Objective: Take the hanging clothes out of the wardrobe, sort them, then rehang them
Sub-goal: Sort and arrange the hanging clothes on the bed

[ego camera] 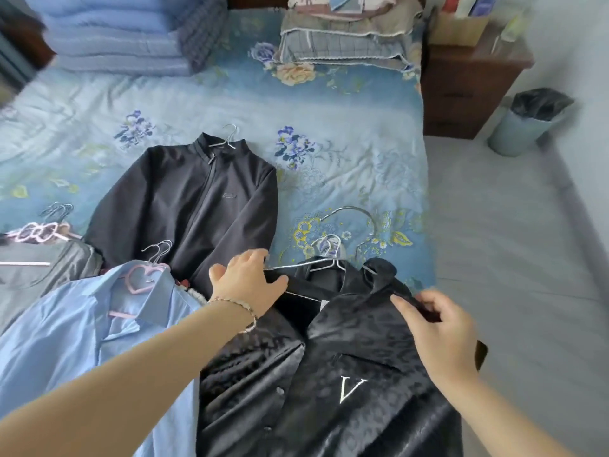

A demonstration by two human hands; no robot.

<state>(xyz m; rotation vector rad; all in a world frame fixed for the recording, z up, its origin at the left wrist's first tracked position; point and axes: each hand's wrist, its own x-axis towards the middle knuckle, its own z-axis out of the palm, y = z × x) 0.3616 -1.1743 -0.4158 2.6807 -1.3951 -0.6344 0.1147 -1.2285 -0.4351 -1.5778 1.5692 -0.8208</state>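
Clothes from the wardrobe lay spread across a bed [346, 127] covered in a blue floral sheet, the sorting stage of the job evidently under way. A person's left hand [247, 278] rested with fingers loosely spread on one shoulder of a black patterned shirt [329, 374] embroidered with a white V, near the arm of its wire hanger [324, 258], while the right hand [441, 328] pinched the fabric at the shirt's other shoulder between thumb and fingers. The shirt lay at the near edge of the bed, partly over the side. Beyond it a black zip jacket [197, 199] lay flat on its own wire hanger, and just beside the left forearm was a light blue shirt [82, 331] on a pink hanger [141, 275]. A grey garment [39, 275] sat at the far left, with loose pink hangers [36, 232] above it and a bare wire hanger [356, 214] near the black shirt's collar. Judging by the scene, the removal was largely done; the grouping looked unfinished and none of the rehanging had begun. The wardrobe itself was out of view
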